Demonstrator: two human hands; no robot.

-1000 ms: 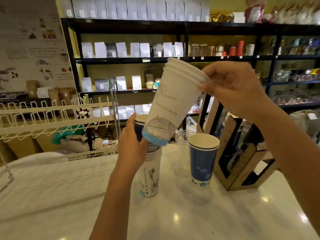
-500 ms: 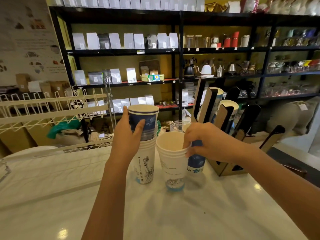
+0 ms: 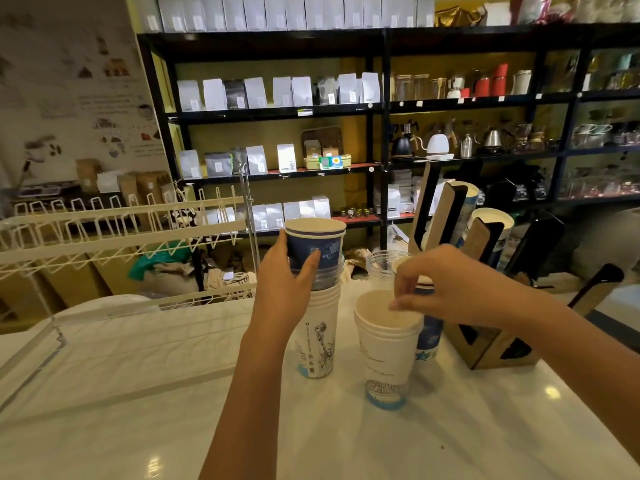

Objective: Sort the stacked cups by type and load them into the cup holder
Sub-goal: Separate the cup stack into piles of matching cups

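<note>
Cups are seen in the head view in three groups on the white bench (image 3: pixel 138 393), all placed relative to the cup holder (image 3: pixel 485 341), the wood-and-black rack at the bench's right side. Well left of the cup holder, a mixed stack (image 3: pixel 317 327) stands upright: white printed cups at the bottom, a clear cup section above, and blue cups (image 3: pixel 315 244) at the top. The left hand (image 3: pixel 284 289) is wrapped around the upper part of this stack, its grip closed on the blue cups, thumb across the front. Between that stack and the cup holder, a stack of white cups (image 3: pixel 386 348) with a blue base band stands upright on the bench. The right hand (image 3: pixel 446 282) is held over its rim, fingertips (image 3: pixel 398 303) pinched together at the rim's far edge; contact with the rim cannot be told, and nothing is seen gripped. Just behind the white cups and beside the cup holder, a blue cup (image 3: pixel 429 337) is partly hidden by the right hand. A clear plastic cup (image 3: pixel 381 268) stands further back. White cup stacks (image 3: pixel 491 223) are already lodged in the cup holder's slanted slots. A white wire rack (image 3: pixel 114 230) sits far left of the cup holder, with dark shelving (image 3: pixel 377 109) behind.
</note>
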